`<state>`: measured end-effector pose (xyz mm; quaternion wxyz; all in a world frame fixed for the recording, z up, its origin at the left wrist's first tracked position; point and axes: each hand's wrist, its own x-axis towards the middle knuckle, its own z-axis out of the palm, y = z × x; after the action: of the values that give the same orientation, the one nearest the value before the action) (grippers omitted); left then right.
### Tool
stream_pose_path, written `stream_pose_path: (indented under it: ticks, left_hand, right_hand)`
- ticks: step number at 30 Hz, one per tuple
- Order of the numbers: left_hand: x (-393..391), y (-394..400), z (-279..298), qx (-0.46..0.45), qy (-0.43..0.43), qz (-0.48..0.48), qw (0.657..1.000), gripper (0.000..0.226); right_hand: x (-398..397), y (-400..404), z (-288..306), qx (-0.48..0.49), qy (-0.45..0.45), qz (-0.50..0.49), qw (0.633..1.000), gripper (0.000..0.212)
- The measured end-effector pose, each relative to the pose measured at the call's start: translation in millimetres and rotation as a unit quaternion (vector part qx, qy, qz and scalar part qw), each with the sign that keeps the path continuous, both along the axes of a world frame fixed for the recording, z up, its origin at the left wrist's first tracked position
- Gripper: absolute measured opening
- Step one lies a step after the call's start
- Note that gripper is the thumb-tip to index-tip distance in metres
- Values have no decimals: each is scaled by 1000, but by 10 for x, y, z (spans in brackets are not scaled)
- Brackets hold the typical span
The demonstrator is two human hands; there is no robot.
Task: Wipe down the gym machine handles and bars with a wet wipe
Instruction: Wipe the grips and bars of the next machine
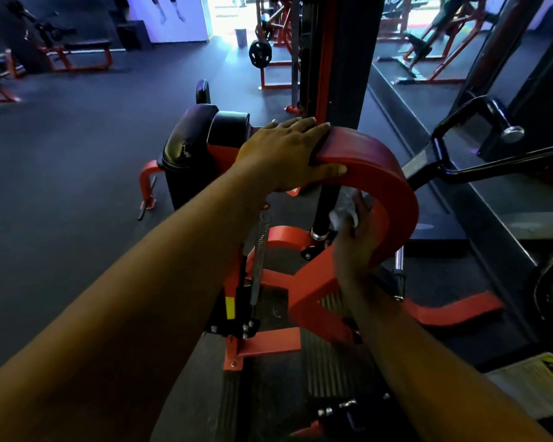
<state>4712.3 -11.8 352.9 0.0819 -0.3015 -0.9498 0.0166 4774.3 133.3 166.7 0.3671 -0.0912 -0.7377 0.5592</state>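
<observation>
A red curved cam bar [387,173] arches over the middle of the gym machine. My left hand [288,154] rests on its top left end, fingers laid over the top and the thumb along the near edge. Below the arch, my right hand [355,244] holds a crumpled white wet wipe [344,212] and presses it against the inner side of the curve, next to a black upright post [324,205]. The right hand is motion-blurred.
Black padded rollers [201,135] sit left of the cam. A black handle bar with a chrome end cap [479,135] juts out at right, beside a mirror wall. Red frame members, a spring [262,231] and a ribbed footplate [329,362] lie below. Dark floor stretches to the left.
</observation>
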Motion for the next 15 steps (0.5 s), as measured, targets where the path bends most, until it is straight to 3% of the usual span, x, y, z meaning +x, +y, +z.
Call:
stream_pose_path:
  ticks: [3, 9, 11, 13, 15]
  left_hand:
    - [-54, 5, -43, -5, 7, -3, 1000, 102]
    - [-105, 3, -78, -12, 17, -10, 1000, 103]
    - [-113, 3, -84, -15, 26, -10, 1000, 103]
    - [-120, 4, -83, -15, 29, -10, 999, 103]
    - [-133, 5, -86, -20, 28, -6, 999, 103]
  right_hand:
    - [-182, -250, 285, -43, -25, 16, 999, 26]
    - [-180, -126, -219, 15, -102, 25, 994, 44]
    - [-169, 6, -317, 21, -173, 62, 983, 40]
    - [-220, 125, -287, -22, -223, 103, 969, 34]
    - [-239, 203, -66, -91, -210, 87, 969, 24]
